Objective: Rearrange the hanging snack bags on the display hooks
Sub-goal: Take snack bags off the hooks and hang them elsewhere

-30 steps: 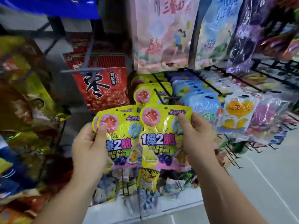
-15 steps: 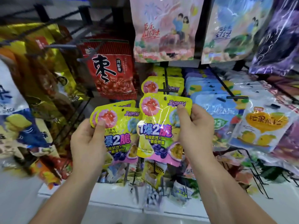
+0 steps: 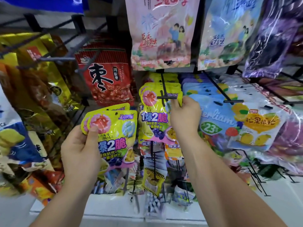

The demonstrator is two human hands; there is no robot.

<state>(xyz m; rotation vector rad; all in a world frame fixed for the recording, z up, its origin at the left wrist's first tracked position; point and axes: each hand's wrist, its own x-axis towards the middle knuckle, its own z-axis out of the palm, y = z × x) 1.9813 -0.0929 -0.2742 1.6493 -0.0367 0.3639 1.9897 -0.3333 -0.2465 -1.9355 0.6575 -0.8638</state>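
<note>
Two hands at work around the display hook point(image 3: 166, 95). At its crossbar tip: right hand point(image 3: 185, 115) pinching the upper right corner of a yellow candy pouch point(image 3: 153, 117), thumb and fingers point(image 3: 177, 102) closed on the top seal. Cannot tell whether the hang hole is already over the tip or only lined up against it; too blurred there to say. Further back on the same hook, more pouches of the same print.

Left of the hook and lower: left hand point(image 3: 80, 148) gripping a small stack of matching pouches point(image 3: 114, 126), thumb pressed on the front, the rest wrapped behind out of sight. Left of the hook and higher, a red jujube bag point(image 3: 105, 82); right of it, blue pouches point(image 3: 211, 115) on a neighbouring peg.

Probably light, limp, glossy film, so apt to slip and fold. Best taken by the stiffer top seal, just beside the hang hole, to keep the hole flat and steer it onto the tip. Better not to squeeze the belly, the contents likely soft.
</note>
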